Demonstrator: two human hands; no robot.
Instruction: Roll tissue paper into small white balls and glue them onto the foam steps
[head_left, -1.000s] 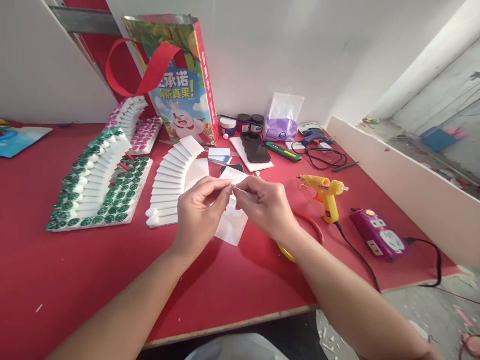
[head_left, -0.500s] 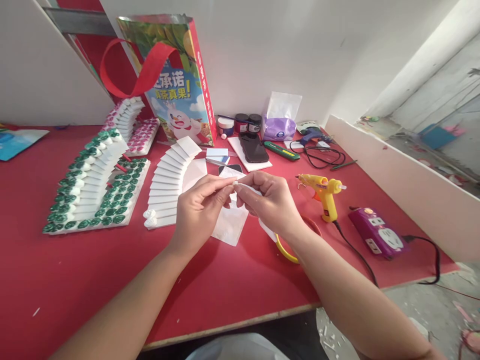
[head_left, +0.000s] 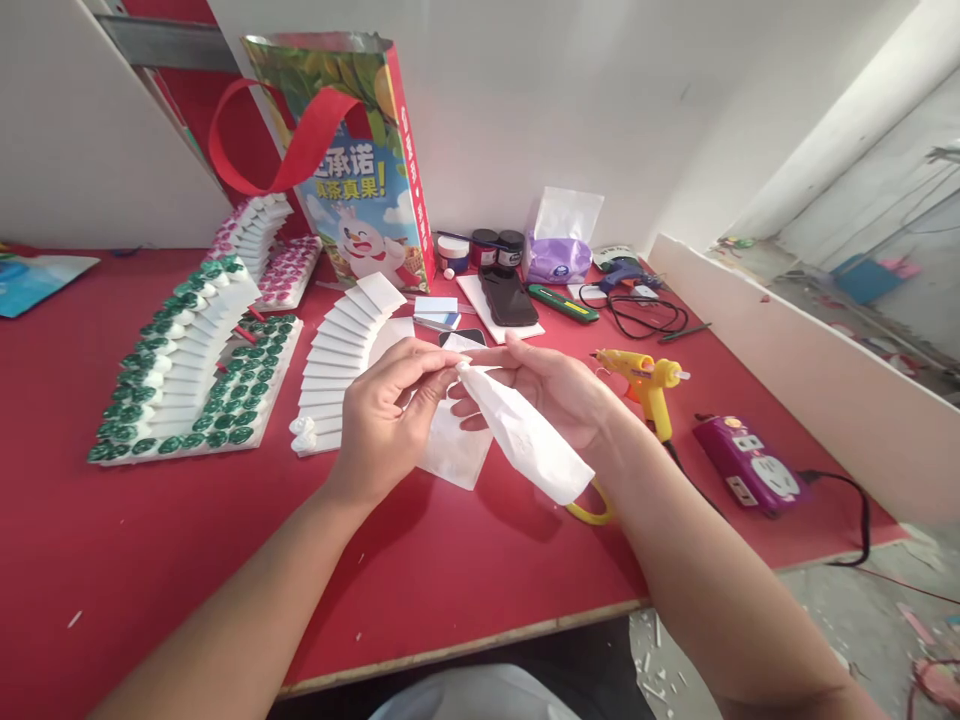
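A strip of white tissue paper (head_left: pixel 525 430), rolled tight at its far end, hangs loose toward the lower right. My left hand (head_left: pixel 397 405) pinches the rolled end between thumb and fingertips. My right hand (head_left: pixel 555 390) lies behind the strip with its fingers stretched out and palm showing; its fingertips are close to the rolled end. Below the hands lie flat white tissue pieces (head_left: pixel 454 455). To their left stands a curved fan of white stepped slabs (head_left: pixel 334 370) with two white rosettes (head_left: pixel 302 433) at its near end.
At left is a stepped model with green rosettes (head_left: pixel 240 400); a pink one (head_left: pixel 289 270) stands behind. A gift bag (head_left: pixel 367 190) leans at the back. On the right are a yellow glue gun (head_left: pixel 645 380), purple power socket (head_left: pixel 754 465), black phone (head_left: pixel 508 295), green cutter (head_left: pixel 562 302) and tissue pack (head_left: pixel 559 250).
My right hand has let go of its pinch and opened its fingers. The tissue strip has swung into view in front of the palm. My left hand keeps its pinch.
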